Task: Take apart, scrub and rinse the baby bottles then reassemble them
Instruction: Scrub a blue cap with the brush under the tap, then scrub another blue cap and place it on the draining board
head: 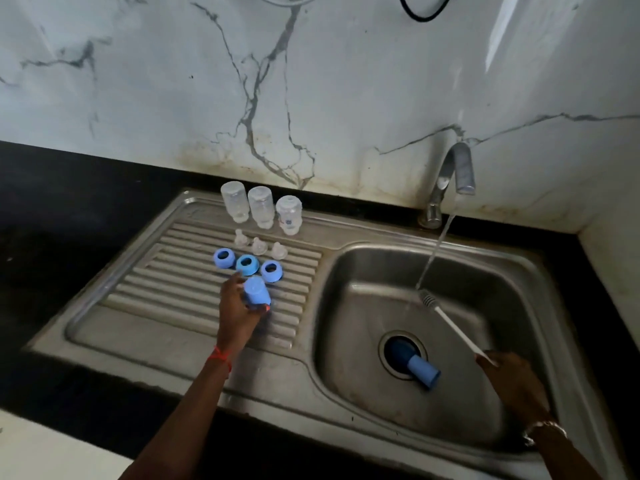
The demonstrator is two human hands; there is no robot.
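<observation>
Three clear bottles (261, 206) stand neck-down at the frame's centre, with three teats (258, 245) and three blue rings (246, 264) below them. The left hand (239, 313) curls its fingers round one blue cap (257, 291). A second cap (423, 370) lies at the drain, pointing lower right. The right hand (509, 372) pinches a brush (446, 320), head up-left under the running tap (450, 181). Steel sink (173, 327), black bench (69, 209), marble wall (346, 81)

Blue caps (257, 290), blue collar rings (246, 264), clear bottles (260, 206), white grey-veined marble wall (311, 81), black countertop (69, 209)
</observation>
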